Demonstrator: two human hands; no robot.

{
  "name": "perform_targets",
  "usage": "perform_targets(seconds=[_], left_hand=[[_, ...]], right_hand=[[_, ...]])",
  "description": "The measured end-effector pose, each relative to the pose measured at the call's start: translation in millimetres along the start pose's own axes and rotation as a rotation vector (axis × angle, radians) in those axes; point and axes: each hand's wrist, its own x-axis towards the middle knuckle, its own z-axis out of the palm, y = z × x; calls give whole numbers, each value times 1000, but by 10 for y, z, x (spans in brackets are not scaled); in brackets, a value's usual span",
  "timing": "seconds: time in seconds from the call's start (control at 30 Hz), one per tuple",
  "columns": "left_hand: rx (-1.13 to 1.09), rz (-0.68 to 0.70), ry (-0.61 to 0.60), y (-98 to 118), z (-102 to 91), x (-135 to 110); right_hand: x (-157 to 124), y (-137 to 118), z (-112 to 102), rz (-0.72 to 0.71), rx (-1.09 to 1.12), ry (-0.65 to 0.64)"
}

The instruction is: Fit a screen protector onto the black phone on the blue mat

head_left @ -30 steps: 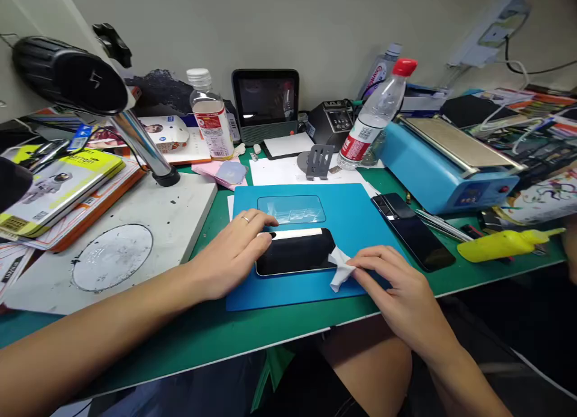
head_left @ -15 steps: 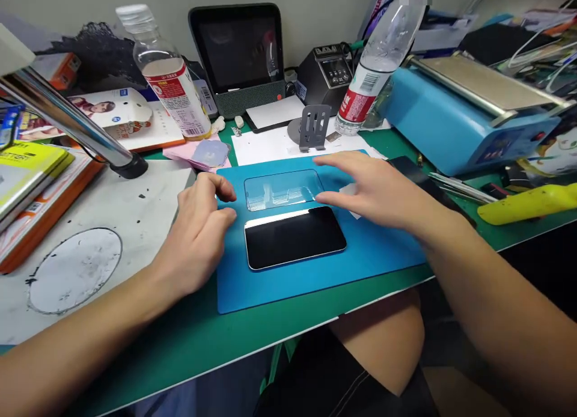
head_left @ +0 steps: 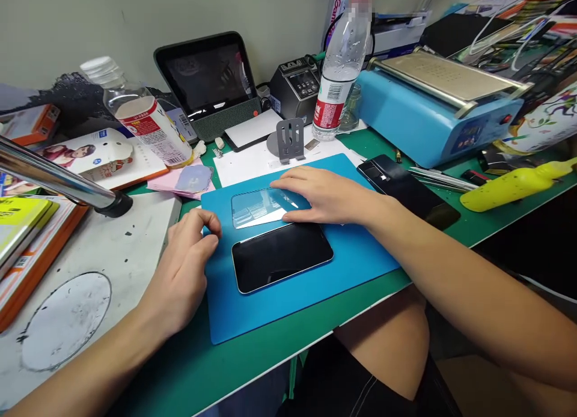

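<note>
A black phone [head_left: 282,255] lies screen up on a blue mat [head_left: 351,255]. Just behind it is a clear screen protector [head_left: 253,206]. My right hand [head_left: 322,194] lies over the protector's right end, thumb and fingers pinching that edge, which looks slightly raised. My left hand [head_left: 183,267] rests at the mat's left edge, fingers loosely curled with nothing in them, a few centimetres left of the phone.
A second dark phone [head_left: 408,188] lies right of the mat, beside a blue machine [head_left: 433,104] and a yellow bottle [head_left: 514,185]. Behind the mat stand a grey phone stand [head_left: 291,140], a water bottle [head_left: 338,74] and a small screen [head_left: 207,83]. A white base plate [head_left: 81,267] is at the left.
My right hand let go of the white wipe and moved up onto the screen protector. My left hand came off the phone and went to the mat's left edge. The view shifted.
</note>
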Motion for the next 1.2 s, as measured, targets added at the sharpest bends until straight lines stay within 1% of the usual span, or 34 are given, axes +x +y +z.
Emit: perform_targets(seconds=[0.1, 0.2, 0.3, 0.4, 0.47, 0.53, 0.67, 0.77, 0.87, 0.93, 1.0, 1.1, 1.2], left_hand=[[-8, 99, -20, 64, 2, -40], [9, 156, -27, 149, 2, -79], [12, 152, -51, 205, 8, -107], [-45, 148, -32, 188, 32, -109], [-121, 144, -5, 172, 48, -99], [-171, 136, -10, 184, 50, -91], [-146, 102, -44, 266, 9, -90], [-187, 108, -69, 285, -21, -89], [-326, 141, -94, 253, -20, -86], [-431, 192, -91, 224, -7, -82], [-514, 257, -74, 200, 7, -75], [-572, 340, -59, 180, 12, -63], [-569, 379, -27, 181, -5, -59]], right_hand=[[-28, 37, 31, -32, 2, 73], [-44, 65, 50, 2, 82, 104], [-47, 59, 52, 56, 144, 103], [-45, 23, 30, 72, 171, 122], [-48, 6, 8, 90, 200, 146], [-52, 7, -12, 125, 234, 175], [-23, -22, -39, 210, 312, 261], [50, -231, -52, 254, 497, 360], [121, -609, -22, 264, 715, 427], [143, -865, 39, 261, 772, 454], [145, -1057, 127, 276, 821, 470], [125, -1173, 260, 304, 869, 452], [80, -1119, 309, 291, 852, 407]])
